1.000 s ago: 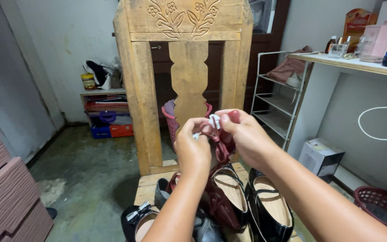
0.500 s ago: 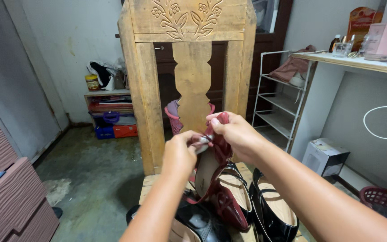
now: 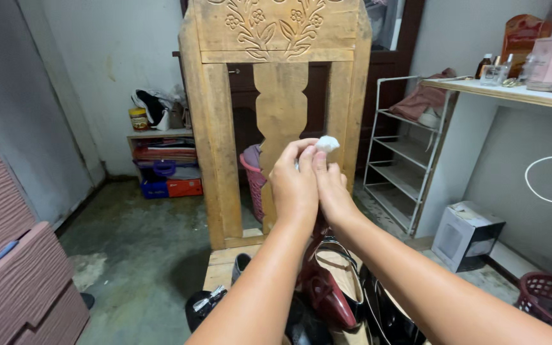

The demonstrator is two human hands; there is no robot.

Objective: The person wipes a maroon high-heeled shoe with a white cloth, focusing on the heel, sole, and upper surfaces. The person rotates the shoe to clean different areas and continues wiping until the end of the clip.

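My left hand point(image 3: 294, 186) and my right hand point(image 3: 332, 191) are raised and pressed together in front of the carved wooden chair back point(image 3: 279, 38). Their fingertips pinch a small white wad point(image 3: 327, 144), perhaps tissue or cotton. Below my wrists a dark red heeled shoe point(image 3: 324, 291) lies on the chair seat point(image 3: 222, 265) among other shoes. A black shoe point(image 3: 384, 313) sits to its right, and another dark shoe with a shiny bow point(image 3: 207, 303) to its left. My forearms hide part of the shoe pile.
A pink basket point(image 3: 253, 179) stands behind the chair. To the right are a white wire rack point(image 3: 397, 172), a cardboard box point(image 3: 466, 235) and a dark red basket point(image 3: 551, 303). A wall shelf point(image 3: 512, 92) holds bottles. Pink drawers point(image 3: 14, 281) are at the left, a low shelf point(image 3: 164, 166) at the back.
My hands let go of the dark red shoe, which now lies on the seat. They rose together and now hold only the white wad.
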